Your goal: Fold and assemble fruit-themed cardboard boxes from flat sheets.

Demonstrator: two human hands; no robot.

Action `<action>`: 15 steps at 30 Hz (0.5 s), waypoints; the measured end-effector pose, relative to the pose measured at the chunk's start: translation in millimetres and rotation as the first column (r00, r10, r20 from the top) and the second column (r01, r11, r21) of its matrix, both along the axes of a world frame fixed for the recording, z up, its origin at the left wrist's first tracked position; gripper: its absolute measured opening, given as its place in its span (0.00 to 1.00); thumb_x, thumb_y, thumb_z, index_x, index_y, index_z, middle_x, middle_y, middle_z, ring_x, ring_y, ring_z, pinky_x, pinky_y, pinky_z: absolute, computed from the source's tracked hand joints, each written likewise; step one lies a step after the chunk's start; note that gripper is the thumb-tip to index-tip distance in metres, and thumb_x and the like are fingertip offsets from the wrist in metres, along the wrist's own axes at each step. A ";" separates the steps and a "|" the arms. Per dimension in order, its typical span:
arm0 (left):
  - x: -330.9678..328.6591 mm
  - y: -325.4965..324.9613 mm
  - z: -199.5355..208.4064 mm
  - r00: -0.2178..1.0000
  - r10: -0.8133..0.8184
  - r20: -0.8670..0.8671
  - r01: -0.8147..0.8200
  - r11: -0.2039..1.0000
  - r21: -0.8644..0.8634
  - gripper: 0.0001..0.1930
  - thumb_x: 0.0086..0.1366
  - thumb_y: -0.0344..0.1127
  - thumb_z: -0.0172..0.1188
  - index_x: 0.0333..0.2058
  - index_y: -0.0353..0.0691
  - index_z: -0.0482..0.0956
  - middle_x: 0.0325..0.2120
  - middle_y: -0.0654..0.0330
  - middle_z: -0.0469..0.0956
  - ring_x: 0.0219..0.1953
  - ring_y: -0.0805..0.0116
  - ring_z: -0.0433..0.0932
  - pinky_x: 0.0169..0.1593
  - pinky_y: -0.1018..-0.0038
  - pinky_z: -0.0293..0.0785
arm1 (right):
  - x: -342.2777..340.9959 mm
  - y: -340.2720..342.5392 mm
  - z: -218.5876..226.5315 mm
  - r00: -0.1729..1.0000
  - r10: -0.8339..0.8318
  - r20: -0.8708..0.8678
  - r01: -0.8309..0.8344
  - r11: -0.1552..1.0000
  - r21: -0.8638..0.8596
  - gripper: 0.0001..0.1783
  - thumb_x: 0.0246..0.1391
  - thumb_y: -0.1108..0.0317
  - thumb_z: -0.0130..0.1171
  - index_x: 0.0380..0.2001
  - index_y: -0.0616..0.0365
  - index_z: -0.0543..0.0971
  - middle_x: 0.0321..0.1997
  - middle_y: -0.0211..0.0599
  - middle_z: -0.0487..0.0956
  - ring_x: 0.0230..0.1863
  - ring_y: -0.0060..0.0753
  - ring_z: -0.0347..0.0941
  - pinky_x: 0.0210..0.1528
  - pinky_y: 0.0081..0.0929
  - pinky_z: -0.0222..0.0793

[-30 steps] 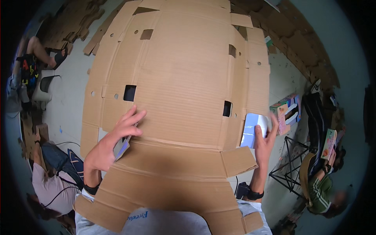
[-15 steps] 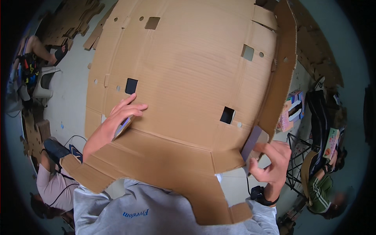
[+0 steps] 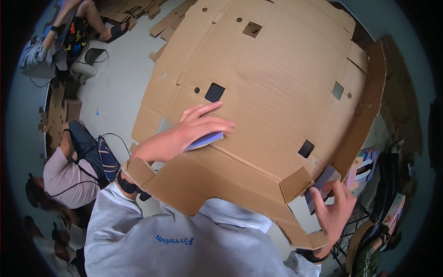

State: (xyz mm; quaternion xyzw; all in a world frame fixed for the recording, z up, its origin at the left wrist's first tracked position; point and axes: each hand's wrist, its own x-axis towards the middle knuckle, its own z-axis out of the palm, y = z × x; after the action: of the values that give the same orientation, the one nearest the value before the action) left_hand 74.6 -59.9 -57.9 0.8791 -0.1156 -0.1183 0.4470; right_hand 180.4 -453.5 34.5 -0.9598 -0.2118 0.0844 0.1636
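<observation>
A large brown cardboard sheet, creased and cut with square and round holes, spreads out in front of me. Its near side is a bent-up panel close to my grey shirt. My left hand reaches over the near left corner with fingers stretched across the board; a small purple-faced flap lies under its palm, and the thumb is hidden. At the near right corner my right hand curls thumb and fingers around another purple-faced flap. Beside it a small brown flap stands tilted up.
A raised long wall runs along the board's right side. On the left, seated people, one in a pink top, are near a stool and cables. Cardboard pieces lie beyond. A person and colourful boxes are at right.
The board sits farther right and turned in view. My left hand has slid over the left purple flap, now leaning inward. The near right brown flap has come up beside my right hand.
</observation>
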 end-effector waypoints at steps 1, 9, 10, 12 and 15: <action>0.8 0.9 -0.5 0.999 -0.018 0.045 0.019 1.000 -0.024 0.33 0.66 0.49 0.66 0.67 0.46 0.72 0.69 0.61 0.71 0.80 0.45 0.49 0.79 0.50 0.45 | 2.2 3.5 10.7 1.000 0.011 0.020 -0.010 1.000 -0.007 0.20 0.39 0.63 0.81 0.24 0.58 0.77 0.20 0.35 0.76 0.22 0.45 0.73 0.27 0.35 0.64; 5.4 3.1 -2.0 0.996 -0.027 0.089 0.034 0.997 -0.074 0.34 0.62 0.42 0.66 0.68 0.46 0.73 0.68 0.59 0.73 0.79 0.49 0.54 0.78 0.52 0.46 | 25.7 74.2 23.7 0.892 0.428 -0.143 -0.407 0.900 0.154 0.10 0.52 0.69 0.74 0.38 0.57 0.86 0.22 0.34 0.79 0.22 0.39 0.75 0.28 0.35 0.66; 4.8 0.5 -3.3 0.993 -0.016 0.113 0.022 0.998 -0.059 0.35 0.61 0.40 0.67 0.68 0.46 0.73 0.68 0.59 0.73 0.79 0.49 0.55 0.78 0.52 0.46 | 23.9 81.6 13.7 0.871 0.469 -0.145 -0.458 0.883 0.106 0.12 0.51 0.69 0.75 0.39 0.56 0.86 0.28 0.36 0.81 0.29 0.41 0.77 0.34 0.36 0.70; 3.8 -1.5 -6.7 0.991 -0.018 0.131 0.020 1.000 -0.020 0.36 0.63 0.46 0.67 0.69 0.41 0.73 0.70 0.59 0.71 0.79 0.49 0.56 0.78 0.49 0.47 | 22.3 88.6 -2.4 0.848 0.503 -0.164 -0.504 0.863 0.039 0.13 0.50 0.68 0.76 0.40 0.56 0.87 0.35 0.38 0.83 0.36 0.42 0.79 0.40 0.37 0.73; -2.5 1.9 -9.6 0.992 0.110 0.068 -0.110 0.994 0.007 0.42 0.55 0.41 0.75 0.70 0.45 0.73 0.73 0.61 0.68 0.79 0.47 0.53 0.78 0.47 0.47 | 14.6 85.4 -19.8 0.794 0.599 0.098 -0.605 0.796 0.036 0.25 0.46 0.67 0.79 0.50 0.53 0.86 0.61 0.45 0.78 0.60 0.53 0.73 0.63 0.46 0.70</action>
State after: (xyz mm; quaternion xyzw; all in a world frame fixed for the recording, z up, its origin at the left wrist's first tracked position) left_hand 72.1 -58.0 -67.5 0.8900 -0.0813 -0.0643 0.4441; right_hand 194.9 -368.1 14.8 -0.8394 -0.5151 0.0860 0.1508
